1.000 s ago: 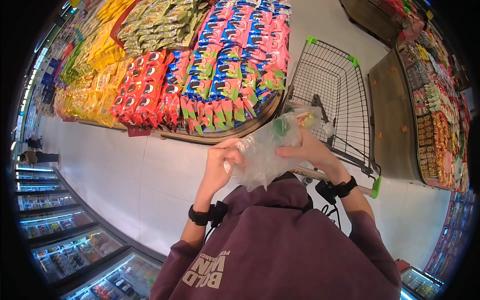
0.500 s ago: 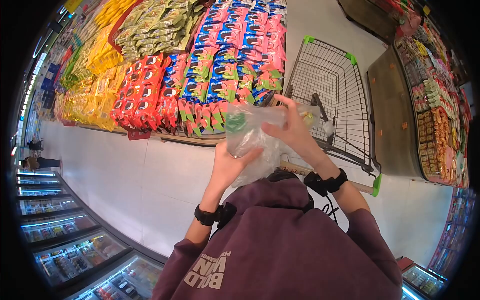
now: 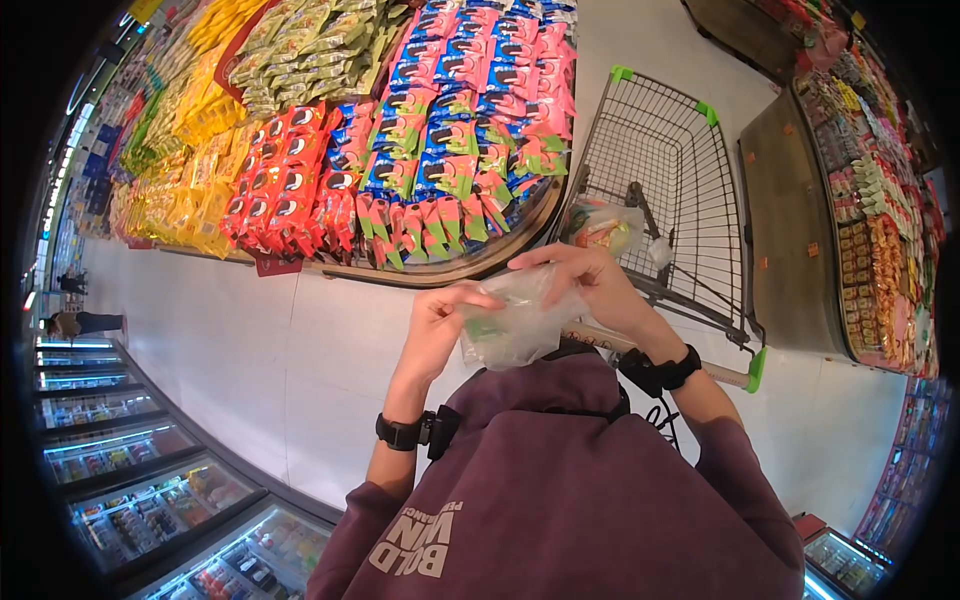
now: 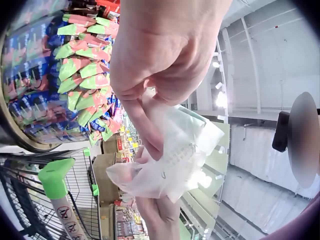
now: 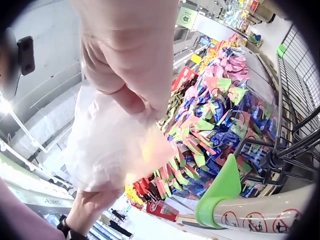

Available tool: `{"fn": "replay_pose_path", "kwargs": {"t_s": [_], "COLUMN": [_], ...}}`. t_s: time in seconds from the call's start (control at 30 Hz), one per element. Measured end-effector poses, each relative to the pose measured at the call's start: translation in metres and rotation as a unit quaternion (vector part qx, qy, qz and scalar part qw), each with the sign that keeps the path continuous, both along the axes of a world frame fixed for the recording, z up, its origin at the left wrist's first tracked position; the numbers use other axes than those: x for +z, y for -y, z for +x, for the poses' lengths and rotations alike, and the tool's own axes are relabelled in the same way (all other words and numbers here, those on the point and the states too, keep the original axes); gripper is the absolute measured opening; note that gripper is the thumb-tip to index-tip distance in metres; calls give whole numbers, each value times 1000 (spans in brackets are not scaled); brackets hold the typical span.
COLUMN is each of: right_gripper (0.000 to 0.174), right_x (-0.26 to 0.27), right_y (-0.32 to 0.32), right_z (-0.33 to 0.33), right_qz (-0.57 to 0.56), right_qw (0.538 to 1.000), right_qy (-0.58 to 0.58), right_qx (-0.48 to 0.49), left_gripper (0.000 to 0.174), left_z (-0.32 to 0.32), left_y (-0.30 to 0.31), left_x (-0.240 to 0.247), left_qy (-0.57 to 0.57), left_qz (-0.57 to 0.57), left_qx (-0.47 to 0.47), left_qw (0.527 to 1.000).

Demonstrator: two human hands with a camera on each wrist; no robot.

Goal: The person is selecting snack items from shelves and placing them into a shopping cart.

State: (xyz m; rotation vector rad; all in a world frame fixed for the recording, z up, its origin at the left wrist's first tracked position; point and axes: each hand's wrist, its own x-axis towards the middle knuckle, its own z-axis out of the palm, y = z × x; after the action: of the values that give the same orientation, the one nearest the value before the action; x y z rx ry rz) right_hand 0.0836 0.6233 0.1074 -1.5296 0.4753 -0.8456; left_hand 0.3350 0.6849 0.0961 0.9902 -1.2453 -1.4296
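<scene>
Two bare hands hold a crumpled, translucent plastic bag (image 3: 510, 338) in front of the torso, above a pale, shiny store floor (image 3: 330, 370), with a stand of bright snack packets (image 3: 430, 150) ahead, a wire shopping cart (image 3: 660, 160) at right and lit freezers (image 3: 165, 500) at lower left. The left hand (image 3: 432, 325) has its thumb and index finger clamped on the bag's left side, while the right hand (image 3: 598, 288) pinches its upper right. Some fingertips are hidden by plastic, and a bundle (image 3: 608, 230) by the cart is hard to make out.
</scene>
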Motion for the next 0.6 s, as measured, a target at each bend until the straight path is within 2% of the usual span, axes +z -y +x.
{"fn": "replay_pose_path", "kwargs": {"t_s": [0.07,0.13,0.2,0.27,0.3,0.37,0.4,0.47,0.5,0.6], "right_gripper": [24,29,36,45,51,49,47,39,35,27], "right_x": [-1,8,20,30,38,32,27,13,10,12], "right_y": [1,1,-2,-13,-17,-15,-14,-5,-2,2], "right_z": [-1,-2,0,6,8,6,5,-1,-3,-5], "right_qz": [70,183,188,62,53,137,179,159,149,48], "right_qw": [996,979,981,993,986,980,974,977,978,978], "right_qy": [49,79,26,-98,-157,-144,-137,-143,-145,-203], "right_qx": [-16,-39,-41,-16,-3,0,3,0,-3,24], "left_gripper": [45,43,41,39,39,39,37,33,26,33], "left_z": [5,0,-6,-10,-8,-4,-5,-5,1,1], "left_y": [1,-1,0,1,3,6,7,8,9,4], "left_x": [0,6,9,9,9,8,7,3,8,27], "left_qy": [66,86,109,136,125,103,50,-56,-113,-108], "left_qz": [-43,-86,-130,-175,-180,-193,-148,-56,-32,65], "left_qx": [-6,10,17,14,21,38,48,67,48,46], "left_qw": [997,993,985,975,975,975,987,995,992,991]}}
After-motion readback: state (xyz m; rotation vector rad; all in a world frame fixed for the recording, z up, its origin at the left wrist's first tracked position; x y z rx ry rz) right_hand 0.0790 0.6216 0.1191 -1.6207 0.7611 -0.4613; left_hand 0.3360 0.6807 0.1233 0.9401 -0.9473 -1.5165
